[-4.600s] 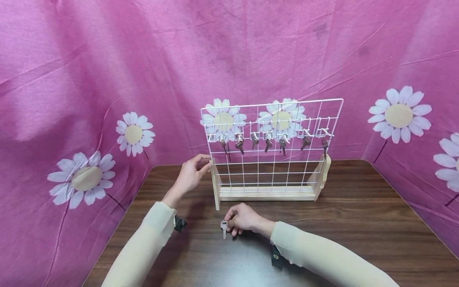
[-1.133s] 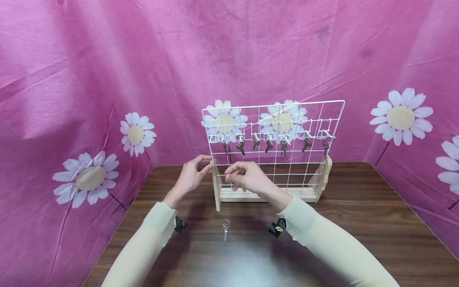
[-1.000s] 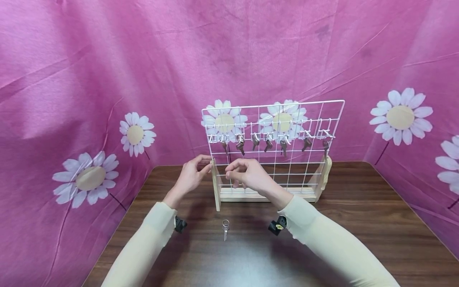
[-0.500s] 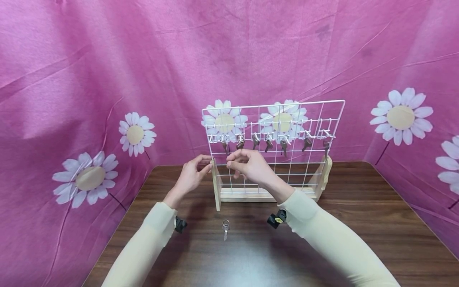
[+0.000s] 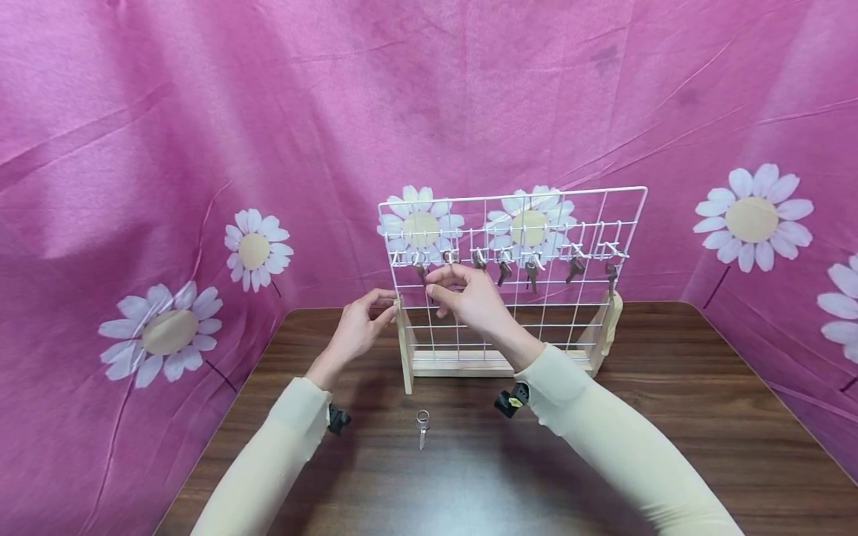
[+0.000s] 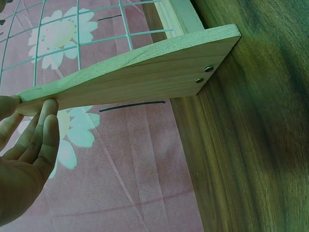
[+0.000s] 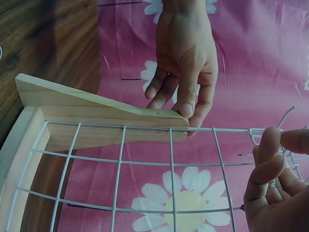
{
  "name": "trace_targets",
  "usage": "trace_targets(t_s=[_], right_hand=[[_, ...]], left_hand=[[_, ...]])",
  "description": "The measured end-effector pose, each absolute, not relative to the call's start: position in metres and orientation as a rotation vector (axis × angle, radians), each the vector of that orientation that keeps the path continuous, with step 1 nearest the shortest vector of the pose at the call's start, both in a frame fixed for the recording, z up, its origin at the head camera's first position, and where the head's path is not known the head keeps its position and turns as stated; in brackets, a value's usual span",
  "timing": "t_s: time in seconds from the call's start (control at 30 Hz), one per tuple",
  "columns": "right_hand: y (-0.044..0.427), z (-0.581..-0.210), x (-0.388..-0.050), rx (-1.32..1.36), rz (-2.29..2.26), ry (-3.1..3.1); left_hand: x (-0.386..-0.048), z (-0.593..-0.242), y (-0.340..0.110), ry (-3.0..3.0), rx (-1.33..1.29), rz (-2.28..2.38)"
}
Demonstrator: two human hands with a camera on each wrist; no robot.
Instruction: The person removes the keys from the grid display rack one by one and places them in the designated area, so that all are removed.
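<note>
Two bare hands at a white wire key rack (image 5: 462, 365), head view. Rack stands near far edge of table (image 5: 670, 424), wood panel at each end. Left hand (image 5: 357, 327) pinches upper end of left side panel (image 5: 405, 353), thumb and fingers clamped on it. Right hand (image 5: 474, 299) is raised in front of rack's left half, at the row of hooks (image 5: 533, 260); thumb and forefinger tips close together, can't tell if anything sits between them. Dark keys (image 5: 532, 278) hang in a row from hooks; second from left partly covered by right hand, leftmost one just beside its fingertips. One loose key (image 5: 422, 428) with ring lies on table in front of rack, near foot of left side panel, ring end toward far edge. Pale sleeves (image 5: 261, 454), dark wrist device (image 5: 338, 419) at each cuff. Pink cloth (image 5: 536, 89) with white daisies (image 5: 170, 333) past far edge and both side edges. Left wrist view: thumb on panel's edge, fingertips on outer face; two screws (image 6: 208, 69) near its foot. Right wrist view: left hand's thumb on panel end, fingers behind. Right hand at lower right, thumb and forefinger meet by a hook's bent wire; what's between is hidden.
</note>
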State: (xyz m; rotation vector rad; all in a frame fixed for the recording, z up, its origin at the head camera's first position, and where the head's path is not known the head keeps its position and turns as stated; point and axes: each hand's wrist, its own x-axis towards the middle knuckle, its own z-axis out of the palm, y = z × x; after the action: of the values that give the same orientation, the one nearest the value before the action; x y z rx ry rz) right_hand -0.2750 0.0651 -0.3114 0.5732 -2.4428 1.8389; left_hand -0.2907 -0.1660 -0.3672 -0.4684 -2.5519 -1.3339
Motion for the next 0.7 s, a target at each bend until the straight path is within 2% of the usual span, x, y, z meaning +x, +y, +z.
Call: trace_targets(t_s=[0.7], right_hand=[[0.0570, -0.3100, -0.2809, 0.522, 1.629, -2.467]], left_hand=[[-0.2914, -0.3670, -0.1655, -2.544, -0.483, -1.354]])
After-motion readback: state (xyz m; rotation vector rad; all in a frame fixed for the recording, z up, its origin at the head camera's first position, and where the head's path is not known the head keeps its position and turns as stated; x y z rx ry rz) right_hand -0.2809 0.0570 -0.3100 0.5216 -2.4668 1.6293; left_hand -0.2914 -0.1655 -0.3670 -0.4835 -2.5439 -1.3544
